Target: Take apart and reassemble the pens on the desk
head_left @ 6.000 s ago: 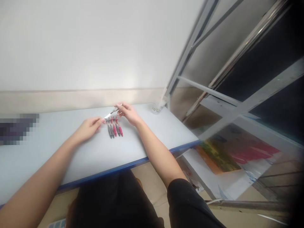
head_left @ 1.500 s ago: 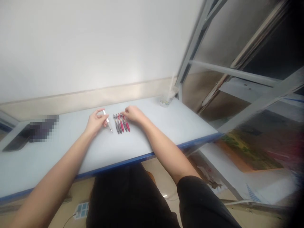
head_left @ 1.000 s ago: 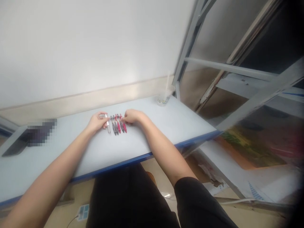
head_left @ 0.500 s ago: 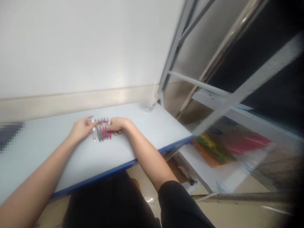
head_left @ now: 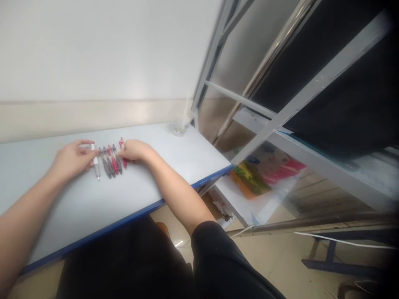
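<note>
My left hand (head_left: 74, 158) pinches a white pen (head_left: 96, 165) at the left end of a row of pens on the table. The pen lies tip toward me, with a small gap to its neighbours. Grey pens (head_left: 109, 167) and a red pen (head_left: 114, 163) lie side by side in the middle, roughly parallel. At the right end, my right hand (head_left: 134, 150) has its fingers closed on another red pen (head_left: 125, 163), set slightly apart from the row. My right palm and curled fingers hide whatever is beneath them.
The pens lie on a pale table (head_left: 124, 193) with a blue front edge, against a white wall. A clear cup (head_left: 180, 129) with a pale stick in it stands at the back right corner. A metal rack (head_left: 249, 145) with packets (head_left: 254, 176) on its shelf rises to the right.
The view has turned right, so hands and pens sit farther left. Gaps have opened between the row and the pens in my hands. A dark item at the left has left the view.
</note>
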